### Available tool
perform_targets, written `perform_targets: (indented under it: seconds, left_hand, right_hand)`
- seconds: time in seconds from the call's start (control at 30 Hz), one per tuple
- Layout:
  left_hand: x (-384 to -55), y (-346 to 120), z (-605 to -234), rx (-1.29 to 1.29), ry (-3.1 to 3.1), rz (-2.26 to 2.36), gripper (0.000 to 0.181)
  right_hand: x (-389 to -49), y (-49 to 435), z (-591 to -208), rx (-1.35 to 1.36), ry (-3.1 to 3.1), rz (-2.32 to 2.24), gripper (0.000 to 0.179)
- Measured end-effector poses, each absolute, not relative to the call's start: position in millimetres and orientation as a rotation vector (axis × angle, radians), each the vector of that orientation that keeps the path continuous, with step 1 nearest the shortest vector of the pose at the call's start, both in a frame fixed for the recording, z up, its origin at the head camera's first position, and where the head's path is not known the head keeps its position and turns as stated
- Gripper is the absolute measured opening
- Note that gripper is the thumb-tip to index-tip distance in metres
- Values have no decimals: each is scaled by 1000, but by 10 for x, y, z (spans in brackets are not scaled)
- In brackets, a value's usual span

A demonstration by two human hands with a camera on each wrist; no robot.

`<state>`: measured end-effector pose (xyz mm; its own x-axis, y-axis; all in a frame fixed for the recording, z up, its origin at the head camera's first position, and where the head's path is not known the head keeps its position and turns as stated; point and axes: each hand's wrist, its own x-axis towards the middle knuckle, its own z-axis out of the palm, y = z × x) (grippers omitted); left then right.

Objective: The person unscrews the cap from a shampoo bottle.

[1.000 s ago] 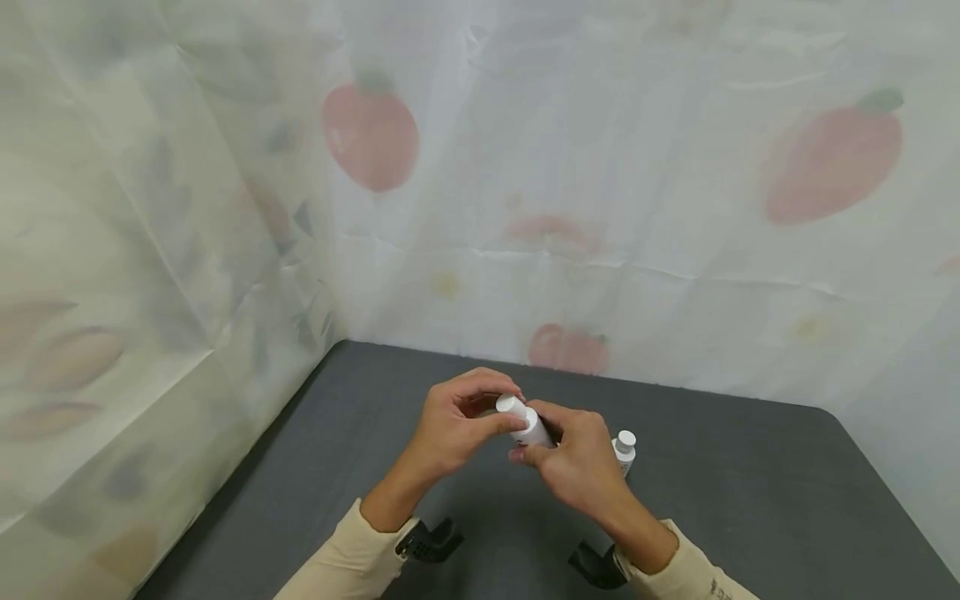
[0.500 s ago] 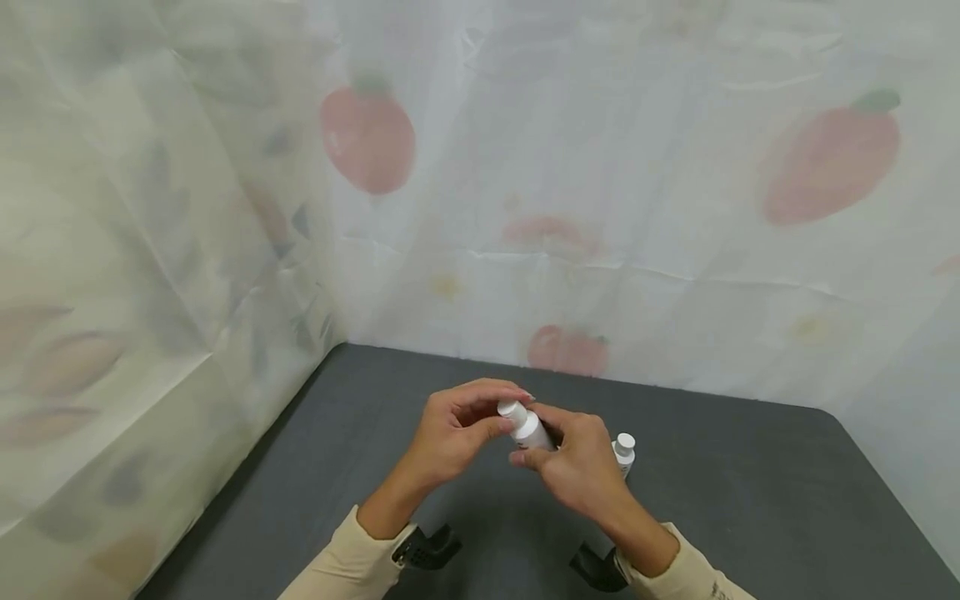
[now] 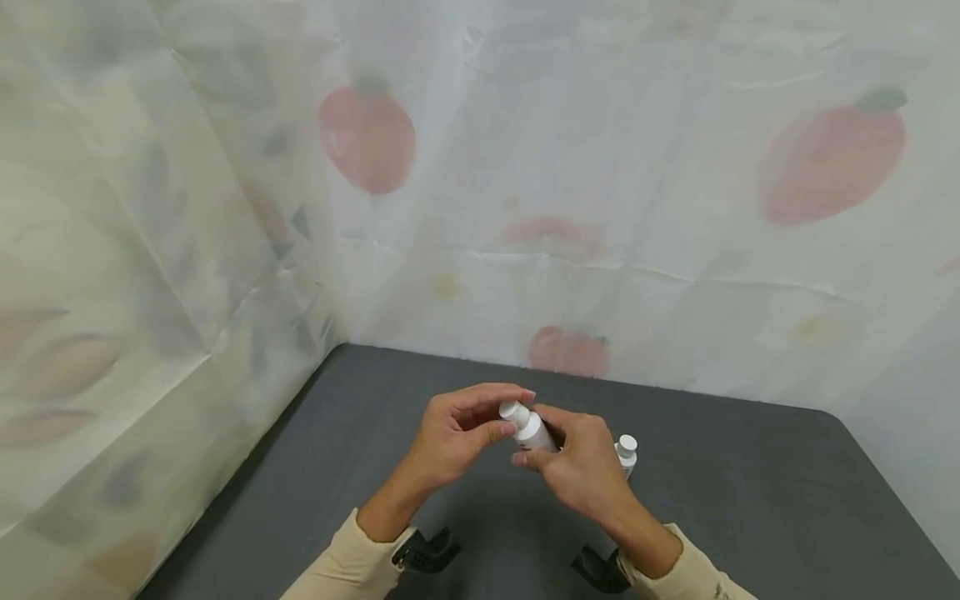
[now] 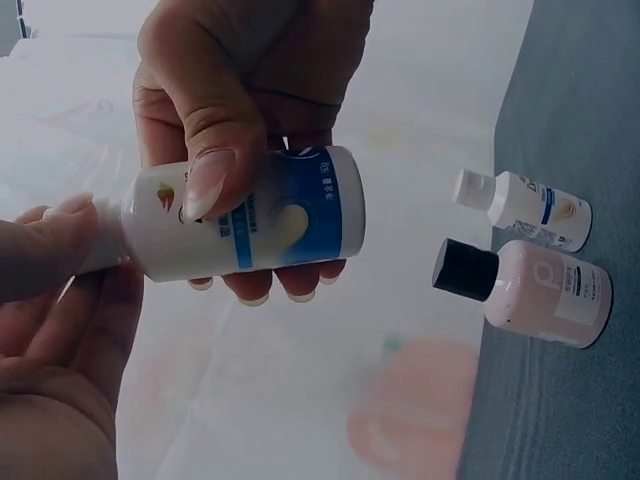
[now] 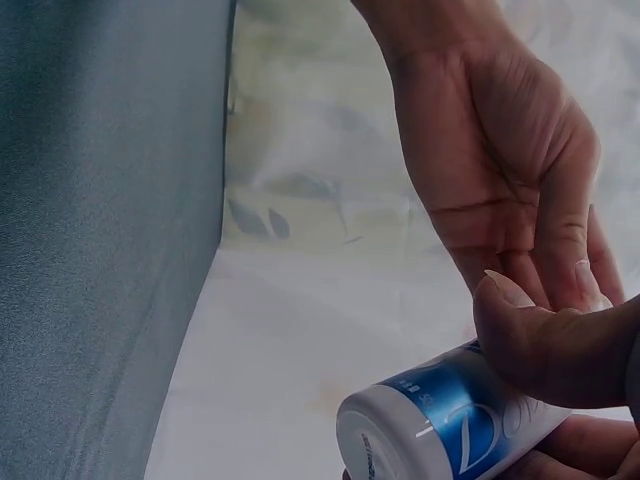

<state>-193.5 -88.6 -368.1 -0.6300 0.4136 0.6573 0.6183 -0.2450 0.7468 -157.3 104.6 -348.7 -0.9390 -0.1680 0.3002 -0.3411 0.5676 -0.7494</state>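
A small white bottle (image 3: 534, 435) with a blue label band is held in the air above the table, tilted with its cap (image 3: 513, 410) toward the left. My right hand (image 3: 581, 458) grips the bottle's body, thumb on the near side and fingers around the far side. At the other end, my left hand (image 3: 457, 429) pinches the white cap, as the left wrist view shows, with thumb on one side and fingers behind. In the right wrist view the bottle's base and blue band (image 5: 455, 415) face the camera, while the cap is hidden there.
On the dark grey table (image 3: 735, 483) stand a similar white bottle (image 4: 540, 210) and a pink bottle (image 4: 550, 295) with a black cap, side by side beyond my right hand. A pale fruit-printed sheet (image 3: 637, 167) hangs behind and along the left.
My left thumb has drawn back across the cap and my left fingertips have moved forward over it. The right hand and the bottle have hardly moved.
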Motion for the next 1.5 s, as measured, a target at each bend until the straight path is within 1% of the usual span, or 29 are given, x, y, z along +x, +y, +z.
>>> perform_targets:
  seconds: [0.1,0.17,0.27,0.43,0.5,0.57,0.7,0.83,0.97,1.17,1.5]
  left_hand:
    - [-1944,-873,-3687,-1230,-1827,-1973,28]
    - [-1952,-861,-3697,-1213,-1820,-1967,26]
    - [-1946,-844,-3712,-1172,-1848,-1986,29]
    - [-1934,-843,-3713,-1178,-1880,-2020,41]
    - [-1941,-848,-3702,-1223,-1872,-2021,39]
    - [-1941,-855,-3689,-1253,-1871,-1995,34]
    - [-1938,-858,-3676,-1236,-1871,-1959,23]
    - [-1923,-859,-3664,-1181,-1890,-1939,22]
    - [-1898,-879,-3620,-1157,-1960,-1913,27]
    - [-1885,-933,-3545,-1185,-2099,-1758,31]
    - [-1924,-942,-3505,-1172,-2179,-1439,23]
  right_hand:
    - [-1571,1051,-3496,420,-2603,1294,39]
    - [-1571,1055,-3506,432,-2603,1296,36]
    - [-1565,1062,-3526,455,-2609,1311,30]
    - [-1562,1067,-3543,461,-2626,1315,26]
    - [-1561,1071,-3541,446,-2629,1318,29]
    - [-1556,1074,-3536,438,-2628,1325,33]
    - [-1541,1087,-3526,433,-2625,1333,36]
    - [-1543,1092,-3527,444,-2629,1332,31]
    - [-1544,1091,-3528,450,-2632,1325,32]
    - [-1538,1082,-3524,461,-2640,1310,29]
    - [-1535,1071,-3530,439,-2629,1328,27]
